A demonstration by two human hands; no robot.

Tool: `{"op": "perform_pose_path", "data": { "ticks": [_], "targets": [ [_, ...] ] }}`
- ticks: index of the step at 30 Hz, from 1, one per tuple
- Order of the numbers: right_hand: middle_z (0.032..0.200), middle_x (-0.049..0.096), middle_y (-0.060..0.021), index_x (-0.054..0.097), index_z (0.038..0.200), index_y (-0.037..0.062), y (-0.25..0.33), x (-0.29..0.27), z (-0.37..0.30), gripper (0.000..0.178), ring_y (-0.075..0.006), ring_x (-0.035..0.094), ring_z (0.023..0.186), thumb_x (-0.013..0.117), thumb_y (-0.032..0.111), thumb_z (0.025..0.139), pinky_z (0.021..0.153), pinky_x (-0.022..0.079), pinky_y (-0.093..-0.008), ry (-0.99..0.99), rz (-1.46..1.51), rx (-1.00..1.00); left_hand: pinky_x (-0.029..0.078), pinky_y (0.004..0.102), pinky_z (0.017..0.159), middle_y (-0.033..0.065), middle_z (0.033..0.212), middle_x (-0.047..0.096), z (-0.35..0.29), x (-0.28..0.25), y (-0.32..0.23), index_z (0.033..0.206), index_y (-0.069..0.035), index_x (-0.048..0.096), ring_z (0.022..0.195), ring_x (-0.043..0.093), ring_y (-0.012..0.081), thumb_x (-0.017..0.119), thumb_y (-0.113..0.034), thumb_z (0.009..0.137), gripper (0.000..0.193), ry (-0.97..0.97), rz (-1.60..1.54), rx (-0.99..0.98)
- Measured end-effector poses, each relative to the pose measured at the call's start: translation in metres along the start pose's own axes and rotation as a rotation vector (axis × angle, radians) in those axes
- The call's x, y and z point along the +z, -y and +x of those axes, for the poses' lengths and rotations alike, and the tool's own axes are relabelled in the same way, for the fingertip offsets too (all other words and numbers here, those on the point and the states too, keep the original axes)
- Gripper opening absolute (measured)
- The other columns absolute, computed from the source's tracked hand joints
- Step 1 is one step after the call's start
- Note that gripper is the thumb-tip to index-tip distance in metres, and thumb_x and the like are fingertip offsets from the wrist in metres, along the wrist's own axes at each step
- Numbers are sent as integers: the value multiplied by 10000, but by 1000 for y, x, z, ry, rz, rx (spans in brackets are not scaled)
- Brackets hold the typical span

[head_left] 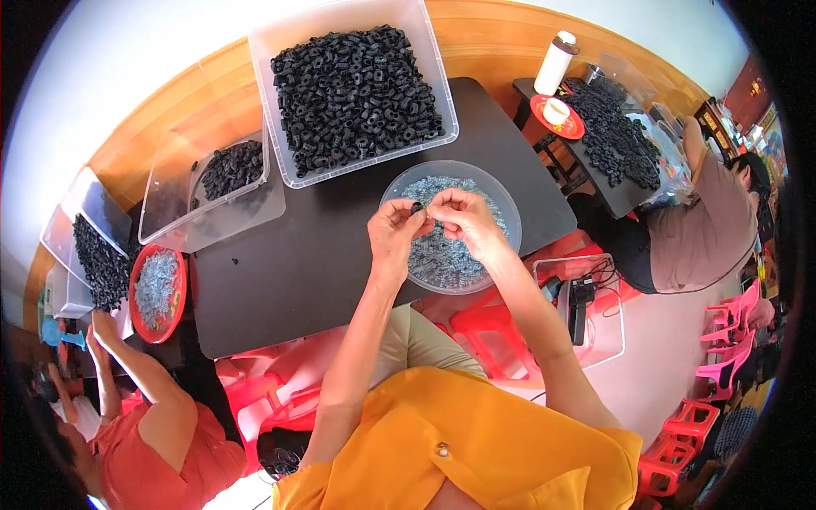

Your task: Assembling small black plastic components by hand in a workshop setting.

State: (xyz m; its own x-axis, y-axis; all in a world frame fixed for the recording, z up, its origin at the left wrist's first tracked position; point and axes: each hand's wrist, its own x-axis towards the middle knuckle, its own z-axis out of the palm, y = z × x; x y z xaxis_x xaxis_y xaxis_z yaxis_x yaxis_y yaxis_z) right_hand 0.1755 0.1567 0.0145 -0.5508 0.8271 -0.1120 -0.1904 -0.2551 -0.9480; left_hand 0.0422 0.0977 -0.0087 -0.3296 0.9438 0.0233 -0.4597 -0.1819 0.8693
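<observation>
My left hand (392,235) pinches a small black plastic part (416,206) between thumb and fingertips. Close beside it, my right hand (470,224) is closed in a pinch; whatever lies between its fingertips is too small to make out. Both hands are above a round clear tub (507,197) holding many small pale, bluish-clear pieces (450,259). Beyond them, a large clear bin (448,127) is filled with black parts (357,93) like the one in my left hand.
The dark table (297,280) also bears a tilted clear box (234,223) with fewer black parts. To the left, a co-worker (170,425) sits near a red tray (177,319) of pale pieces. At right, another person (701,229) is beside a pile of black parts (608,136). Red stools (497,336) stand below.
</observation>
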Motion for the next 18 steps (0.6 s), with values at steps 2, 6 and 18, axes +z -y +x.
{"op": "perform_pose_path", "data": {
  "ticks": [2,6,18],
  "targets": [
    [657,543,24,615,849,36,-1,0,1,122,-28,395,489,653,136,790,432,308,-184,-14,12,2,557,272,651,79,817,601,1,-2,-1,897,13,544,709,627,158,614,37,786,133,-3,-34,-17],
    [652,534,29,624,886,32,-4,2,-1,145,-30,392,478,641,149,802,431,311,-184,-26,20,-5,558,274,659,85,838,598,1,-6,2,902,6,541,715,635,176,634,19,778,156,-20,-101,-67],
    [567,401,76,596,796,81,-1,-15,1,70,-23,353,485,638,135,782,429,290,-179,11,179,116,532,243,618,43,826,615,1,-5,-3,904,-40,547,701,622,136,637,-7,788,151,88,-64,-103]
  ]
}}
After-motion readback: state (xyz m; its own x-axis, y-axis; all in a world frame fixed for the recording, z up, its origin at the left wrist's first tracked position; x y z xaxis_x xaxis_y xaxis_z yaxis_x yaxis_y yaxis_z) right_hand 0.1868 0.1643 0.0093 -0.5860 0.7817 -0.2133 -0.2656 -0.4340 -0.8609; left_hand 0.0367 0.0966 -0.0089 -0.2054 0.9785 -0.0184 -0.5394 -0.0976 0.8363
